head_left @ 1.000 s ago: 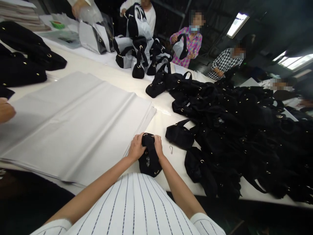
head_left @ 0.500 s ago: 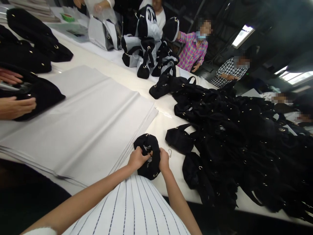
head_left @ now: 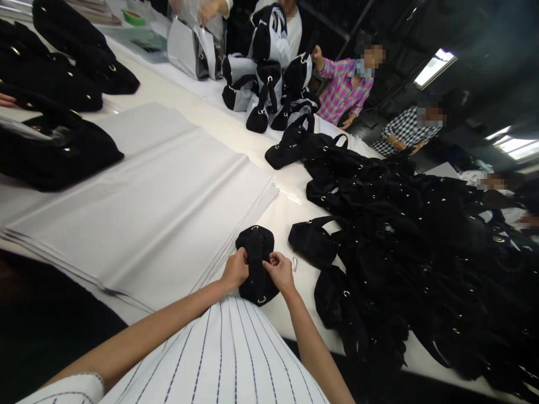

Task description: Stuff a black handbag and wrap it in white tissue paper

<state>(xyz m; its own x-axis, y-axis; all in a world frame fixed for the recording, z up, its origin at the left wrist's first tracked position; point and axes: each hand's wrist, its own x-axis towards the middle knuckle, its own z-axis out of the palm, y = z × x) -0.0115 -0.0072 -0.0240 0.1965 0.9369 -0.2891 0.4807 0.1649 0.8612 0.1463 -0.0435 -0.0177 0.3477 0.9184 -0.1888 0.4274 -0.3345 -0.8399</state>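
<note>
A small black fabric handbag (head_left: pixel 257 280) with gold rings lies in front of my striped top, at the table's near edge. Its strap runs across the top from one ring to the other, covering the opening. On the bag's left side, my left hand (head_left: pixel 236 270) is closed with thumb and fingers gripping the fabric. My right hand (head_left: pixel 279 271) pinches the bag at the strap's right edge. A small pale loop (head_left: pixel 295 264) lies on the table just right of my right hand.
Large sheets of white paper (head_left: pixel 138 207) are stacked to my left. Black bags (head_left: pixel 391 247) form a big heap on the right. Grey-and-black bags (head_left: pixel 269 78) stand at the back near co-workers. A larger black bag (head_left: pixel 84 151) sits at far left beside a co-worker's fingers.
The bag's opening showed before; now the strap lies over it. My right hand has moved from the bag's right side onto its top. At left, a co-worker's hands have withdrawn from the larger bag.
</note>
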